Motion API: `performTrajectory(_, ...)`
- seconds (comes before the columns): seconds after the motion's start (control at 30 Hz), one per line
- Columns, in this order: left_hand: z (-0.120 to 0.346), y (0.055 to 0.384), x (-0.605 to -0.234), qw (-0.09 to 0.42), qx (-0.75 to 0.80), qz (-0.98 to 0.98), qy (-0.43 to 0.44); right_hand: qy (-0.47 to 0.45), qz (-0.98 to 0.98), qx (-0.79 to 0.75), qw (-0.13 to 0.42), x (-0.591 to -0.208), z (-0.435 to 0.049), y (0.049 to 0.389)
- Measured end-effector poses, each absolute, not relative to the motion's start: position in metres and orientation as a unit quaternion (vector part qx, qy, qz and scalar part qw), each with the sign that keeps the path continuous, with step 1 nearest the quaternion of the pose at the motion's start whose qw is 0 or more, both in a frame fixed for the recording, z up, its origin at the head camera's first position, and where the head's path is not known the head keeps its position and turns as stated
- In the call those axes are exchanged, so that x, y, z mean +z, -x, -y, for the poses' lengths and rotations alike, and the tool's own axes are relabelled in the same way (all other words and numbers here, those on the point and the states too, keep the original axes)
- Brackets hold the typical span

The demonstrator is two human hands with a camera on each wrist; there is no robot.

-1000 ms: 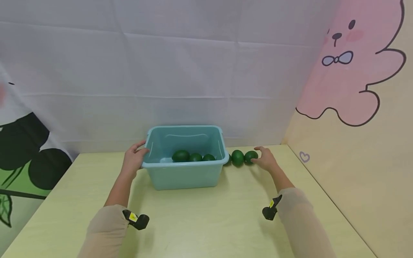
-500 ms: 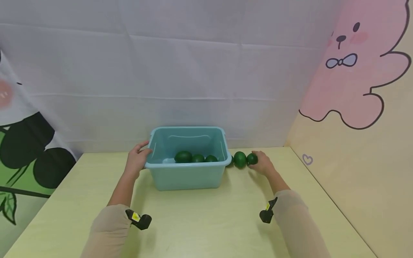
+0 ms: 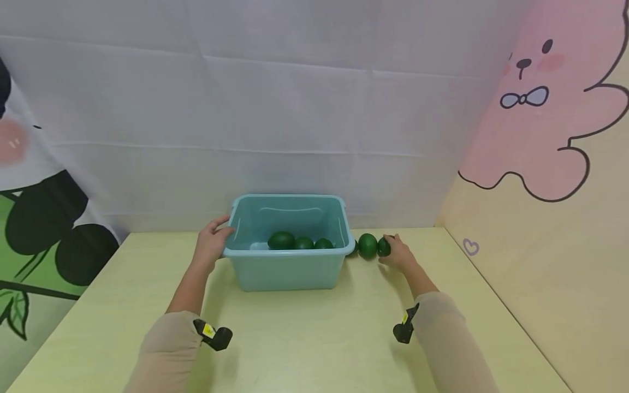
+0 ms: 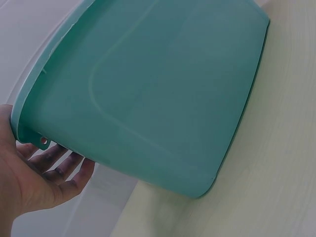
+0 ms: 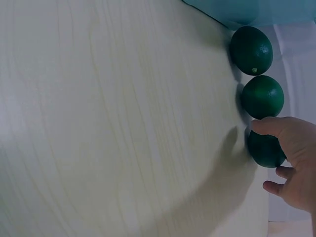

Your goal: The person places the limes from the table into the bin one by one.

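Observed inside blue-green tub [image 3: 289, 272]: three green fruits [image 3: 282, 240]. Gripped at tub rim [image 3: 290, 253], 9 o'clock, by curled fingers of left hand [image 3: 209, 246]. Lined outside, 3 o'clock: three more fruits [image 5: 262, 97], outermost fruit [image 5: 265, 151] pinched between thumb and fingers of right hand [image 3: 399, 257].

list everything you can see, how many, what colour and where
table: 1, pale yellow, below
sheet: 1, whitish, behind table
wall: 1, cream, right
bear drawing: 1, pink, on wall
heart: 1, purple, below bear drawing
picture: 1, black-white-green, far left
tub: 1, teal, on table
fruits inside: 3 visible, green, in tub
loose fruits: 3, green, row right of tub
cameras: 2, black, at both wrists
sleeves: 2, beige, both forearms
left hand: 1, bare, gripping tub's left rim
right hand: 1, bare, round rightmost fruit
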State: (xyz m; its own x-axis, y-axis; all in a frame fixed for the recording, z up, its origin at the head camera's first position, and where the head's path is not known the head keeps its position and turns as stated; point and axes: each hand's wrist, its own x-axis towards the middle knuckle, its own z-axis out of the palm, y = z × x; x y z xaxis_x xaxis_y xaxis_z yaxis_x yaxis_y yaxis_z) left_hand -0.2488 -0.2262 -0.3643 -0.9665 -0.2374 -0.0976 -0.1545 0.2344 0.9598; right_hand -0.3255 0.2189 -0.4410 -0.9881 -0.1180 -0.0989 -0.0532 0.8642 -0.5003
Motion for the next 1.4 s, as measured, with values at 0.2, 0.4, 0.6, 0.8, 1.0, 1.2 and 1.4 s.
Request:
performTrajectory(0.2, 0.227, 0.251, -0.366, 0.035, -0.609, 0.782, -0.128, 0.035, -0.969, -0.242, 0.027, -0.441, -0.218, 0.322)
performTrajectory(0.4, 0.226, 0.25, -0.365, 0.035, -0.607, 0.784, -0.123, -0.016, -0.956, -0.291, -0.005, -0.448, -0.218, 0.319)
performTrajectory(0.6, 0.225, 0.249, -0.366, 0.034, -0.604, 0.787, -0.123, -0.053, -0.942, -0.33, -0.042, -0.457, -0.219, 0.315)
performTrajectory(0.8, 0.225, 0.249, -0.366, 0.033, -0.605, 0.786, -0.122, -0.059, -0.924, -0.376, -0.044, -0.461, -0.223, 0.313)
performTrajectory(1.0, 0.226, 0.249, -0.364, 0.035, -0.605, 0.786, -0.122, -0.059, -0.902, -0.423, -0.054, -0.459, -0.229, 0.311)
performTrajectory(1.2, 0.226, 0.249, -0.364, 0.031, -0.598, 0.792, -0.122, -0.062, -0.891, -0.445, -0.067, -0.454, -0.235, 0.311)
performTrajectory(1.4, 0.226, 0.249, -0.364, 0.028, -0.597, 0.792, -0.124, -0.066, -0.887, -0.45, -0.087, -0.449, -0.237, 0.311)
